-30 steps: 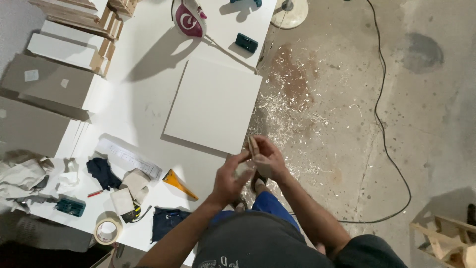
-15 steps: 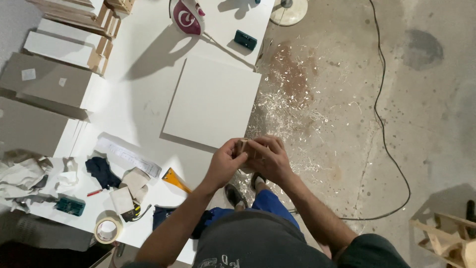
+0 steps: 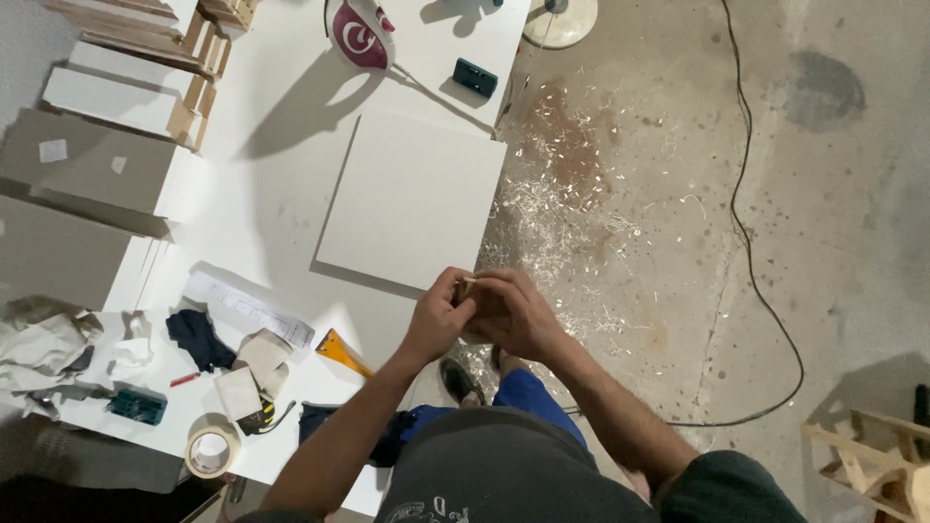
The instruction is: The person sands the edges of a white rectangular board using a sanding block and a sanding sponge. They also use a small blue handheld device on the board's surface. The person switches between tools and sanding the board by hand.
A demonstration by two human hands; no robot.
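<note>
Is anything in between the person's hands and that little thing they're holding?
Nothing visible. The left hand and right hand are both closed right on the small pale piece, at the near edge of the white panel.

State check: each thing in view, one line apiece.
Left hand: closed on a small pale piece, mostly hidden.
Right hand: closed on the same piece.
White panel: flat on the table, near its edge.
Iron: lying on the table.
Tape roll: lying flat.
Black cable: loose on the floor.
</note>
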